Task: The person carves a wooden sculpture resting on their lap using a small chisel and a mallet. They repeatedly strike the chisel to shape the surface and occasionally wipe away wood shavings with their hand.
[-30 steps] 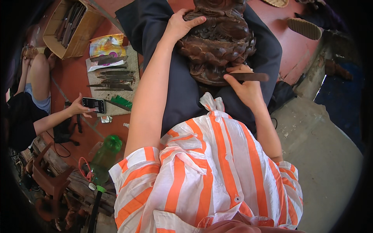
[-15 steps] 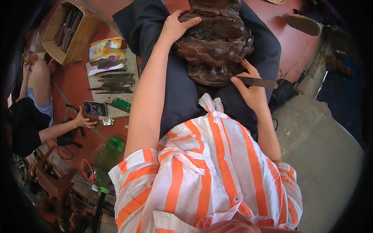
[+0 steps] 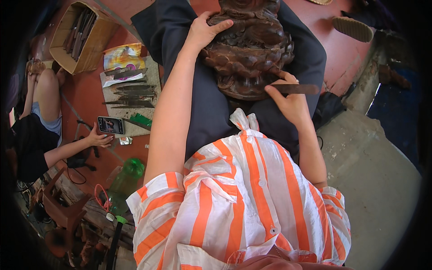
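A dark brown wood carving [image 3: 249,58] with petal-like tiers stands between my thighs. My left hand [image 3: 204,32] grips its upper left side, thumb spread over the front and the other fingers partly hidden behind the edge. In my right hand [image 3: 290,96], at the lower right of the carving, is a flat, dark, narrow tool that looks like a file [image 3: 299,89]. My thumb presses along its near end, and the fingers curl behind it. The tool lies nearly level, its rounded end pointing right, its other end against the carving's lower tier.
To the left, several dark files [image 3: 135,95] lie on a pale mat [image 3: 155,74]. Beyond them stands a cardboard box [image 3: 87,63] of long tools. Another person's hand [image 3: 100,138] touches a phone [image 3: 110,125]. A green plastic bottle [image 3: 123,184] lies nearer; a sandal [image 3: 352,29] is far right.
The file in my right hand has shifted slightly left and up and become more level. My left hand stays put. The other person's hand has closed in on the phone.
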A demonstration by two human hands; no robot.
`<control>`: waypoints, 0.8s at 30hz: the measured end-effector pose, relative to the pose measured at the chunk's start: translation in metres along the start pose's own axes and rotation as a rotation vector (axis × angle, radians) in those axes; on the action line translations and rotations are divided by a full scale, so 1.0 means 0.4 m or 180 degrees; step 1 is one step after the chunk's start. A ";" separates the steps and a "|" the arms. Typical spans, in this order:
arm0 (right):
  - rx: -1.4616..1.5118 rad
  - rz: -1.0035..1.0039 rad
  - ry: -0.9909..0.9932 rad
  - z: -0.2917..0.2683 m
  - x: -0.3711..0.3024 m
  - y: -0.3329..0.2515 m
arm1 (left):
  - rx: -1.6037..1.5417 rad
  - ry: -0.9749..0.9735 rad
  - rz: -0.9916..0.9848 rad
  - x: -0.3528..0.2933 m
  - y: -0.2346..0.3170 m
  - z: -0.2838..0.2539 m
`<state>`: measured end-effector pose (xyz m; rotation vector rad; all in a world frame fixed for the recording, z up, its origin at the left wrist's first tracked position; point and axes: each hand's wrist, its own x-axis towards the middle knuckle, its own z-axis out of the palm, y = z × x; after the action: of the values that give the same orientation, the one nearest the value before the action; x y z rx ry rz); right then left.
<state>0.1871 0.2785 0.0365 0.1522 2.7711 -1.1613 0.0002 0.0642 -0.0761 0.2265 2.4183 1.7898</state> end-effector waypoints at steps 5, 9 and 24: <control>-0.0499 -0.0243 0.0023 0.010 -0.005 -0.018 | -0.0003 -0.0248 -0.0178 0.002 0.016 -0.009; -0.0230 -0.0124 -0.0075 -0.002 -0.002 -0.003 | -0.0021 -0.0038 0.0008 0.001 0.004 -0.003; -0.0607 -0.0256 -0.0036 0.011 -0.002 -0.034 | -0.0033 -0.0068 0.0016 0.011 -0.009 -0.003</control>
<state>0.1862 0.2657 0.0430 0.0145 2.8819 -0.9033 -0.0045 0.0628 -0.0791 0.2499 2.3957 1.7920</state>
